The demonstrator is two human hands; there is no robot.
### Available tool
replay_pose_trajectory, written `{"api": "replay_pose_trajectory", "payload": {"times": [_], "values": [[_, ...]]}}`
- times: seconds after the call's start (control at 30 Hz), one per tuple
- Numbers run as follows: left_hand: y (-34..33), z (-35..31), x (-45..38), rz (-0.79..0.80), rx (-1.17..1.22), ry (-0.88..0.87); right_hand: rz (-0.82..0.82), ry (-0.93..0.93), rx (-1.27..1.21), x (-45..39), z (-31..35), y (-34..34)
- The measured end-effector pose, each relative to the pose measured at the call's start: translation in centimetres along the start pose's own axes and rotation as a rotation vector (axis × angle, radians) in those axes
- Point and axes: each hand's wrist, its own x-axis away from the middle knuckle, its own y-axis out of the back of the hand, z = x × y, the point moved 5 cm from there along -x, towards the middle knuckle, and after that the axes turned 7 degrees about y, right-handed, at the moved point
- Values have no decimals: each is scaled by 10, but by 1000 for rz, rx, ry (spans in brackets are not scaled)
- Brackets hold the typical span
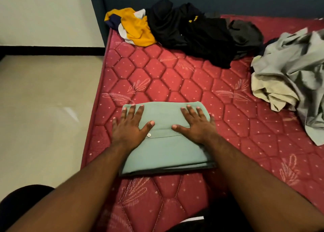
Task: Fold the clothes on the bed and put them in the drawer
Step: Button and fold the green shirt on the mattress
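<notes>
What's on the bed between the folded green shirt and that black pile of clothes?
Nothing: the head view shows only bare red mattress between the green shirt and black pile.

green shirt (166, 149): folded flat rectangle, button up | near mattress (192, 84) edge | unfolded clothes heaped beyond

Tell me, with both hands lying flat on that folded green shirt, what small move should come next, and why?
Probably slide the fingers under the green shirt and lift it as one bundle. It already lies folded into a neat rectangle on the mattress, and the left hand and right hand only press it flat. No drawer is in view, and the other clothes lie unfolded farther up the bed.
</notes>
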Motion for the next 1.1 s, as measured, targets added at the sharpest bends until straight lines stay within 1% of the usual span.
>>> {"api": "replay_pose_trajectory", "payload": {"times": [0.03,0.1,0.13,0.2,0.23,0.27,0.33,0.37,0.47,0.53,0.57,0.6,0.63,0.67,0.7,0.73,0.77,0.8,0.83,0.87,0.93,0.97,1.03,1.1], "values": [[0,0,-2,12,-1,4,14,-31,-23,1,-10,0],[5,-3,-1,11,-10,18,-31,-62,-26,10,-21,5],[10,-7,2,-14,-44,23,-92,-64,-2,16,-20,8],[21,-21,15,-136,-125,-19,-292,-17,30,32,-3,12],[23,-31,25,-204,-155,-80,-378,39,21,39,11,10],[19,-39,39,-238,-176,-154,-411,110,16,48,24,2],[2,-39,59,-222,-216,-245,-371,231,60,57,37,-21],[-7,-32,62,-171,-219,-256,-327,257,90,61,33,-31],[-16,-16,57,-52,-167,-235,-183,263,164,64,11,-35],[-10,-21,59,-23,-204,-221,-115,300,188,70,8,-25],[-8,-25,61,-20,-227,-211,-75,315,135,72,7,-20],[-2,-32,64,-25,-230,-208,-71,289,41,78,3,-11],[5,-39,67,-20,-214,-199,-128,249,-97,82,-3,-2],[14,-49,68,-17,-182,-200,-226,164,-246,87,-16,7],[21,-63,67,-24,-152,-223,-320,36,-397,95,-33,15],[26,-78,64,-21,-125,-249,-338,-135,-555,104,-52,15],[28,-96,60,-13,-93,-274,-262,-290,-710,113,-66,10],[30,-114,54,-1,-57,-293,-136,-407,-810,121,-73,1],[29,-129,45,16,-26,-307,-4,-472,-870,126,-74,-8],[28,-148,36,39,-16,-333,68,-500,-917,130,-74,-9],[23,-180,17,99,15,-361,109,-505,-955,129,-75,-9],[21,-191,5,127,62,-329,117,-502,-942,126,-77,-10],[18,-205,-17,163,163,-190,162,-490,-864,123,-81,-12],[13,-217,-35,178,129,-84,214,-467,-819,120,-88,-13]]}}
